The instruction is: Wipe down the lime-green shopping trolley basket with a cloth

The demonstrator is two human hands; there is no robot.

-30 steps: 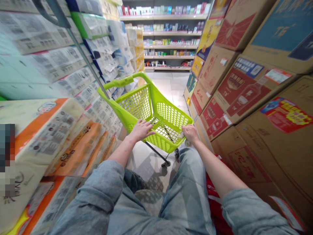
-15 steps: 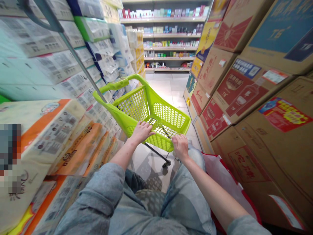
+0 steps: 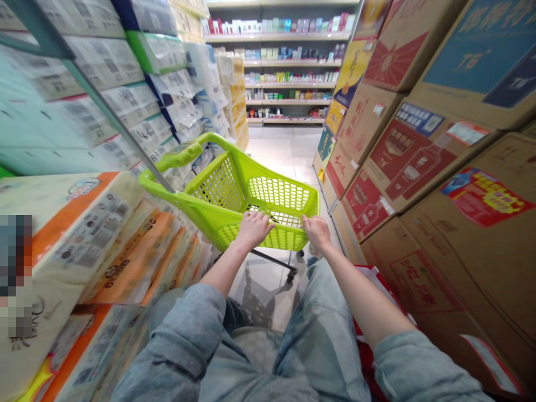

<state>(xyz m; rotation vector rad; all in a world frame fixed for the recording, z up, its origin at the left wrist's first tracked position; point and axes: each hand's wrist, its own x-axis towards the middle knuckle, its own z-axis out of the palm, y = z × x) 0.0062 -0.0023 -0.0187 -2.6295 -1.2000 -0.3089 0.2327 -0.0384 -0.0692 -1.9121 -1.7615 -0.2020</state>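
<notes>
A lime-green shopping cart [image 3: 288,239] with a perforated plastic basket stands before my knees, turned sideways so that its handle points left. My left hand [image 3: 254,228] lies over the near rim of the basket, fingers curled to the inside. At the right corner of the same rim, my right hand [image 3: 317,231] is closed around the edge. Nothing shows inside the basket where its floor is visible. A grey pole [image 3: 121,131] rises from the handle end toward the upper left. My fingertips are partly hidden by the hands.
Stacked packs of paper [image 3: 104,245] border the left side. Cardboard cartons [image 3: 419,162] rise along the right, with a red-edged bag [image 3: 372,273] low beside my leg. Tiled floor [image 3: 288,145] leads to shelves [image 3: 288,84] of small boxes and bottles at the far end.
The cart has shifted to the left, its handle end swinging nearer the paper packs. My right hand has moved forward to the basket's corner; my left has moved slightly right along the rim.
</notes>
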